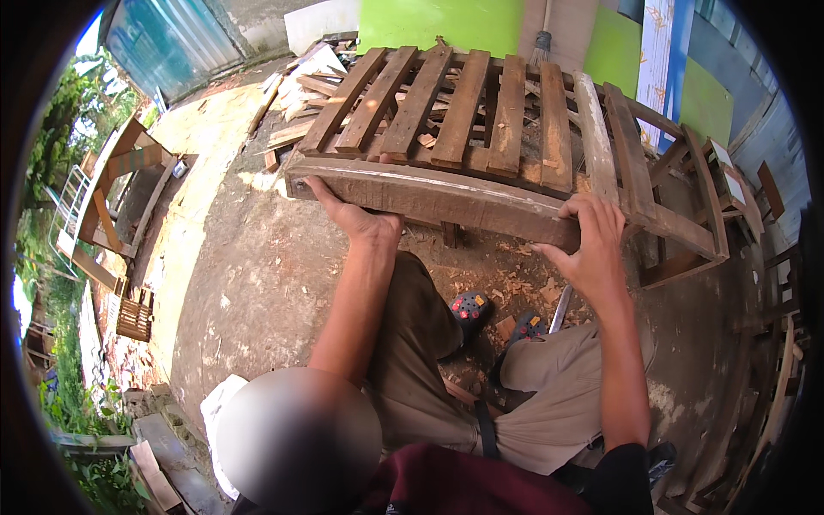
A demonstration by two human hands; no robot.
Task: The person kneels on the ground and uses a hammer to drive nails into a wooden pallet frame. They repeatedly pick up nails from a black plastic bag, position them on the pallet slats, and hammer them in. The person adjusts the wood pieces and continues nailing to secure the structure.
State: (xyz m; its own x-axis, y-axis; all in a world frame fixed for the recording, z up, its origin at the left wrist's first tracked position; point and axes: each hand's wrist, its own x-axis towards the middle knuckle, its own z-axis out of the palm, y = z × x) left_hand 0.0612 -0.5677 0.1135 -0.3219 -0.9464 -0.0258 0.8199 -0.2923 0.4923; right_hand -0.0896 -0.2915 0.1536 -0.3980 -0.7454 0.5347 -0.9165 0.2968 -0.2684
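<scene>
A long weathered wooden board (463,204) with pale paint traces lies along the near edge of a slatted wooden bench frame (470,107). My left hand (365,225) is closed on the board's left part, its thumb along the front face and a fingertip showing over the top. At the board's right end my right hand (594,245) grips it, fingers bent over the top edge and thumb against the front. Whether the board is fixed to the frame, I cannot tell.
Scrap wood (309,107) is heaped behind the frame's left side, and wood chips (506,287) litter the ground by my shoes. Another wooden frame (678,206) stands at right. Green panels (438,26) and a broom (542,43) are behind. A blurred round patch covers the lower left.
</scene>
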